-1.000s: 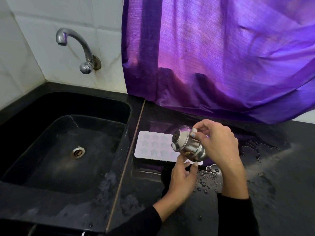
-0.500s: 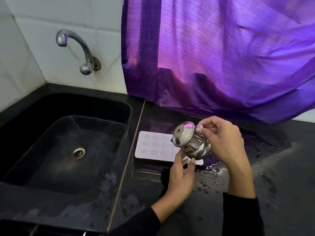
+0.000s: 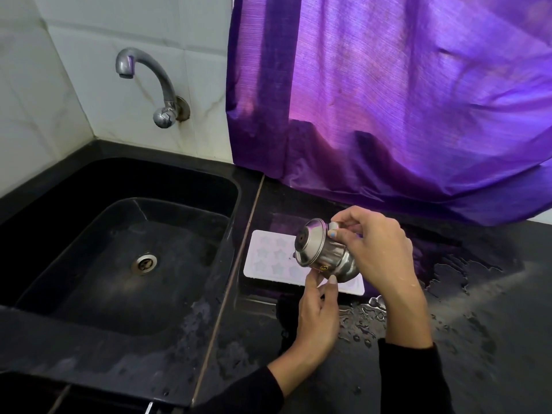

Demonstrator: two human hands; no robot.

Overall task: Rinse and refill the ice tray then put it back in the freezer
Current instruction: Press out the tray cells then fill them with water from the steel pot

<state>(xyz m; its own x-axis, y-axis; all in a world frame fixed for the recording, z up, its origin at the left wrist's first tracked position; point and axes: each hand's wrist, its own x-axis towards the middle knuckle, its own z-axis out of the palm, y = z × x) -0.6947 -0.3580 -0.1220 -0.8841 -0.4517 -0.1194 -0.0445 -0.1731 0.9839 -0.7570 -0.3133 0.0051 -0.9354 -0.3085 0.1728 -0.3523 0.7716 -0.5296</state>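
Note:
A pale ice tray (image 3: 270,258) with star-shaped cells lies flat on the black counter just right of the sink. Above its right half my right hand (image 3: 378,252) holds a small lidded steel pot (image 3: 324,253), tipped with its lid and spout toward the left over the tray. My left hand (image 3: 318,315) reaches up from below, its fingertips touching the pot's underside near the tray's front edge. The tray's right end is hidden behind the pot and hands.
A black sink (image 3: 59,204) with a metal drain (image 3: 144,262) fills the left. A steel tap (image 3: 143,82) juts from the tiled wall. A purple curtain (image 3: 403,100) hangs behind the counter. Water drops and puddles (image 3: 448,273) lie on the wet counter at right.
The pot has risen slightly and shifted a little to the right with my right hand, tilting its lid more upward. My left hand stays under it.

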